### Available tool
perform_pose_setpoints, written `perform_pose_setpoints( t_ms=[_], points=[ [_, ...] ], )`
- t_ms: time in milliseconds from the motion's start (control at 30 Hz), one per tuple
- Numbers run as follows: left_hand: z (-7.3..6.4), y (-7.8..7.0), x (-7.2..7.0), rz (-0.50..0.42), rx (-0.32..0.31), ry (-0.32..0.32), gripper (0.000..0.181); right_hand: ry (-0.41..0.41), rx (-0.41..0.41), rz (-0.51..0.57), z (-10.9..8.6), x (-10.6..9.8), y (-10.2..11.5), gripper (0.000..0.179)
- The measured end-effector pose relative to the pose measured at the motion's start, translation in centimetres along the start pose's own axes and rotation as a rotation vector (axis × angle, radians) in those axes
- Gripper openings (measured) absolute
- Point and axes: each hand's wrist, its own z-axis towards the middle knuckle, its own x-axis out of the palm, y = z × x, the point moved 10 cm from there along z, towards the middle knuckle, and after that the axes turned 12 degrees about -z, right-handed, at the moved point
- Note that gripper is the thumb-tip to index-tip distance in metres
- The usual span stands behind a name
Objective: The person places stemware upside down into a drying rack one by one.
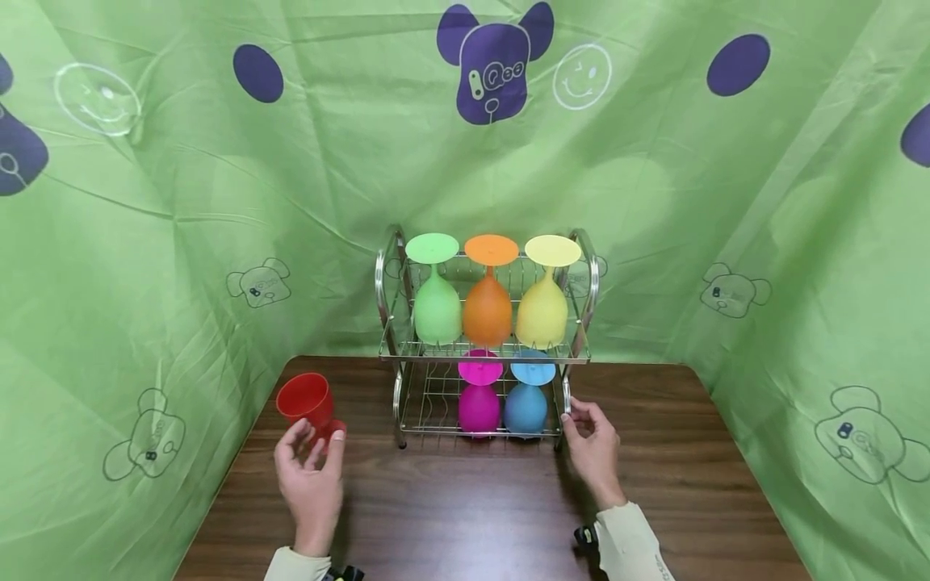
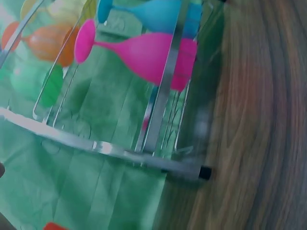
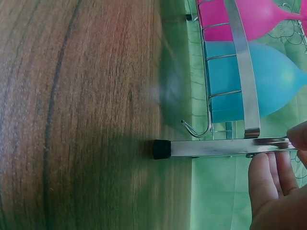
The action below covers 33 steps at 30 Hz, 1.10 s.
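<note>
A red goblet point(image 1: 305, 395) is upright at the left, its wide mouth upward and its foot beside the thumb. My left hand point(image 1: 311, 484) holds it loosely low down, with the fingers partly covering the stem. In the left wrist view only a sliver of the red goblet point(image 2: 55, 226) shows. My right hand point(image 1: 596, 452) grips the lower right upright of a two-tier metal dish rack point(image 1: 485, 361), thumb on one side and fingers on the other. In the right wrist view, the thumb and curled fingers point(image 3: 261, 179) pinch the rack's bar point(image 3: 216, 146).
Upside-down goblets fill the upper tier: green point(image 1: 437, 311), orange point(image 1: 488, 311) and yellow point(image 1: 542, 315). Below stand a magenta goblet point(image 1: 479, 407) and a blue goblet point(image 1: 526, 407), also inverted, right of bare wires. Green cloth point(image 1: 327, 161) hangs around the wooden table point(image 1: 465, 500).
</note>
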Motion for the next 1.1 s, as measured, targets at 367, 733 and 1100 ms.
perform_pose_setpoints(
  t_ms=[367, 733, 1100],
  points=[
    [4.4, 3.9, -3.2, 0.139, -0.062, -0.137, 0.082, -0.013, -0.012, 0.010, -0.2, -0.1, 0.2, 0.031],
    [5.5, 8.2, -2.6, 0.243, -0.037, -0.091, 0.089, 0.005, 0.006, 0.008, -0.3, -0.1, -0.3, 0.031],
    [5.6, 8.7, -2.3, 0.228, -0.026, -0.097, 0.087, -0.022, -0.027, 0.023, 0.0, -0.4, 0.2, 0.030]
  ],
)
